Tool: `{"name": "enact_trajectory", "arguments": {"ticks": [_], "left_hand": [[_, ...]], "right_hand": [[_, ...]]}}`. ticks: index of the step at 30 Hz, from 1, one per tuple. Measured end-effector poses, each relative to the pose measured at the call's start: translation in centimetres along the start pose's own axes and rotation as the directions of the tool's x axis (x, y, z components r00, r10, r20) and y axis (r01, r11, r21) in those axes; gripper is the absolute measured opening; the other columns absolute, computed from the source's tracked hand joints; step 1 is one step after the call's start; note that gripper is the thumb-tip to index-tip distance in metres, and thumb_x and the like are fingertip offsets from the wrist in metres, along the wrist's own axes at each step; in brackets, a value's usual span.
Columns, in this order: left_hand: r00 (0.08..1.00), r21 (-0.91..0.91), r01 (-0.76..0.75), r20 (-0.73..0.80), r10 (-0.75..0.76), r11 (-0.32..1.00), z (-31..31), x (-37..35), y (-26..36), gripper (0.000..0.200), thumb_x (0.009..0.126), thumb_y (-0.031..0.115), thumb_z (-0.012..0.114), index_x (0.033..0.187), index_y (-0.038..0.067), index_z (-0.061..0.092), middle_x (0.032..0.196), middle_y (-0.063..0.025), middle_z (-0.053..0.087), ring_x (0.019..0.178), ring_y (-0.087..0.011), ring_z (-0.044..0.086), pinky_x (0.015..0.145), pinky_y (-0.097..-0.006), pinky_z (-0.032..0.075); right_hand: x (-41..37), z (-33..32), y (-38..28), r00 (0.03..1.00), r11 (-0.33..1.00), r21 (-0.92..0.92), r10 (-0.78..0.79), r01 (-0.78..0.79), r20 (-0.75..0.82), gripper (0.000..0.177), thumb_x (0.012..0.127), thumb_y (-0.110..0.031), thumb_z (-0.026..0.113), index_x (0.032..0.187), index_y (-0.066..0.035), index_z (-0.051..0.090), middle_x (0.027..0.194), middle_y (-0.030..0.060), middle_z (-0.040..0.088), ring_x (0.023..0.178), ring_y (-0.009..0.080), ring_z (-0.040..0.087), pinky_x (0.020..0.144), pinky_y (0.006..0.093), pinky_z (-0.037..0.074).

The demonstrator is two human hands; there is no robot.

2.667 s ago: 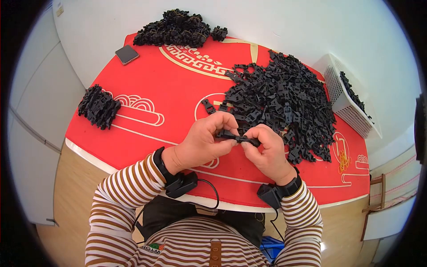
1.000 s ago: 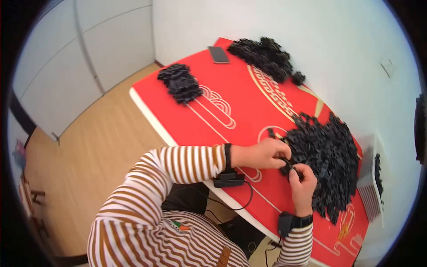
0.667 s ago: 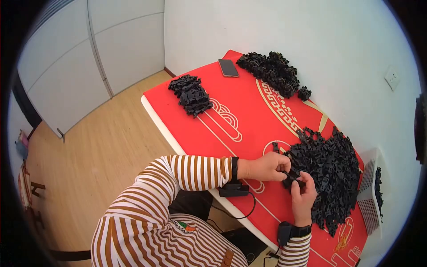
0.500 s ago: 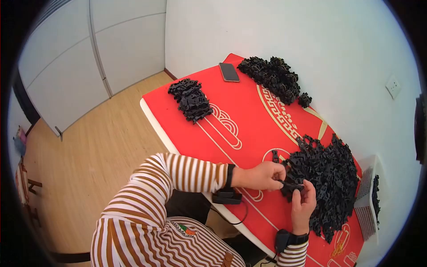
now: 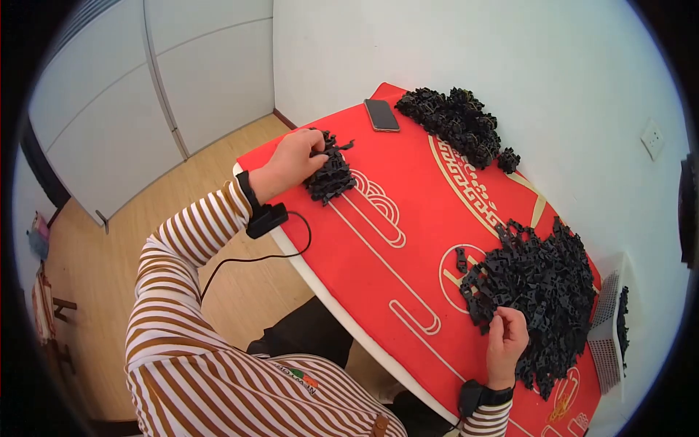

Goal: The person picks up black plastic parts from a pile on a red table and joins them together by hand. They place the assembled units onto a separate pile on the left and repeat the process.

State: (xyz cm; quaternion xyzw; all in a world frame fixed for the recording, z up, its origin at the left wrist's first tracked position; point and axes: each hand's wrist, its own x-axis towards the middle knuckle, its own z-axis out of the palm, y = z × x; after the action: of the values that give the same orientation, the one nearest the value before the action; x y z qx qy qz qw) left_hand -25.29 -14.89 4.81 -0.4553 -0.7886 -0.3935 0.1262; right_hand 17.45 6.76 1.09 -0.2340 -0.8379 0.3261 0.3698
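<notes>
At the left end of the table, my left hand [image 5: 293, 159] is over a stacked pile of small black plastic pieces [image 5: 331, 178] that look like clips. Its thumb and fingers close on a black plastic clip [image 5: 342, 146] that sticks out to the right at the pile's top. My right hand [image 5: 507, 342] is at the near edge of a large loose heap of similar black clips [image 5: 550, 284]. The fingertips there are pressed together, and anything between them is too small to make out. One loose clip [image 5: 461, 259] lies at the heap's left side.
A third black pile [image 5: 459, 124] lies along the wall, beside a phone [image 5: 382, 115]. A white basket [image 5: 608, 328] with black pieces stands at the right. Yellow bands [image 5: 559, 409] lie on the red tablecloth [image 5: 386, 269]. A cable [image 5: 244, 260] hangs from my left wrist.
My left hand has moved from the large heap, where both hands worked on a black clip, across to the left pile. My right hand has stayed near the heap, slightly lower.
</notes>
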Motion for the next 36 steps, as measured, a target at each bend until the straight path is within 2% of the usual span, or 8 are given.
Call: {"name": "enact_trajectory", "arguments": {"ticks": [3,10,14,20,22,26,29,36], "left_hand": [[0.998,0.22,-0.066,0.001,0.067,0.973,0.1,-0.4,-1.0,0.019,0.069,0.006,0.067,0.075,0.002,0.05,0.075,-0.016,0.054,0.074,-0.0344,0.053,0.065,-0.0406,0.044],[0.978,0.476,-0.1,0.208,-0.001,0.874,0.4,-0.4,-3.3,0.017,0.074,0.016,0.066,0.079,0.002,0.059,0.086,-0.0164,0.058,0.082,-0.0347,0.056,0.071,-0.0429,0.045],[0.955,0.423,-0.247,-0.046,0.293,0.872,0.2,-1.0,1.0,0.015,0.075,0.015,0.067,0.083,0.003,0.062,0.082,-0.0148,0.058,0.08,-0.0342,0.056,0.071,-0.0426,0.045],[0.866,-0.108,-0.447,0.194,0.46,0.888,6.7,-2.8,10.4,0.015,0.074,0.009,0.068,0.084,0.0,0.06,0.081,-0.0128,0.059,0.081,-0.0289,0.057,0.071,-0.0366,0.047],[0.835,-0.28,-0.384,0.302,0.46,0.88,10.0,-3.1,13.1,0.016,0.074,0.007,0.067,0.087,0.001,0.061,0.081,-0.0127,0.059,0.082,-0.0289,0.057,0.071,-0.0373,0.047],[0.746,-0.396,-0.424,0.357,0.562,0.814,16.4,-2.6,16.7,0.022,0.074,0.002,0.063,0.095,0.003,0.061,0.086,-0.0138,0.059,0.084,-0.0286,0.057,0.075,-0.0372,0.047],[0.692,-0.426,-0.349,0.483,0.536,0.835,19.1,-1.9,18.3,0.021,0.073,0.005,0.063,0.095,0.006,0.064,0.092,-0.0128,0.058,0.091,-0.0308,0.054,0.079,-0.039,0.046],[0.667,-0.115,-0.553,0.532,0.522,0.825,21.1,-1.5,17.4,0.03,0.071,0.004,0.066,0.101,0.009,0.062,0.108,-0.0119,0.053,0.1,-0.0333,0.048,0.083,-0.04,0.043]], "right_hand": [[0.1,-0.1,0.3,0.995,0.993,-0.062,-0.103,0.103,-0.001,0.009,0.084,0.003,0.053,0.092,0.001,0.058,0.081,0.0028,0.053,0.067,0.0073,0.048,0.059,0.0202,0.04],[0.5,-0.5,-0.3,0.986,0.98,-0.117,-0.166,0.162,-0.025,0.008,0.081,0.003,0.058,0.088,0.002,0.061,0.075,0.0096,0.059,0.064,0.0175,0.056,0.057,0.0269,0.044],[0.8,-0.6,0.4,0.979,0.98,-0.076,-0.187,0.182,-0.079,0.007,0.081,0.003,0.058,0.088,0.002,0.061,0.074,0.0092,0.058,0.062,0.0172,0.056,0.056,0.0266,0.043],[0.6,-0.9,0.5,0.984,0.986,-0.093,-0.149,0.14,-0.097,0.008,0.081,0.002,0.059,0.088,0.002,0.061,0.075,0.0104,0.059,0.063,0.0188,0.057,0.057,0.0277,0.044],[0.8,-0.9,0.8,0.981,0.984,-0.093,-0.165,0.155,-0.104,0.008,0.08,0.002,0.059,0.088,0.002,0.061,0.076,0.011,0.059,0.064,0.0196,0.057,0.057,0.0279,0.044],[0.7,-1.1,0.9,0.987,0.989,-0.076,-0.136,0.13,-0.08,0.008,0.08,0.002,0.059,0.087,0.002,0.061,0.076,0.0121,0.06,0.065,0.0213,0.059,0.058,0.0284,0.045],[0.7,-1.1,0.7,0.988,0.988,-0.074,-0.141,0.136,-0.066,0.008,0.08,0.002,0.059,0.087,0.001,0.061,0.076,0.0122,0.06,0.064,0.0219,0.059,0.058,0.0291,0.046],[0.6,-0.8,0.9,0.987,0.986,-0.056,-0.158,0.157,-0.007,0.007,0.079,0.001,0.059,0.086,0.001,0.061,0.075,0.0123,0.06,0.063,0.0226,0.059,0.057,0.0295,0.046]]}}
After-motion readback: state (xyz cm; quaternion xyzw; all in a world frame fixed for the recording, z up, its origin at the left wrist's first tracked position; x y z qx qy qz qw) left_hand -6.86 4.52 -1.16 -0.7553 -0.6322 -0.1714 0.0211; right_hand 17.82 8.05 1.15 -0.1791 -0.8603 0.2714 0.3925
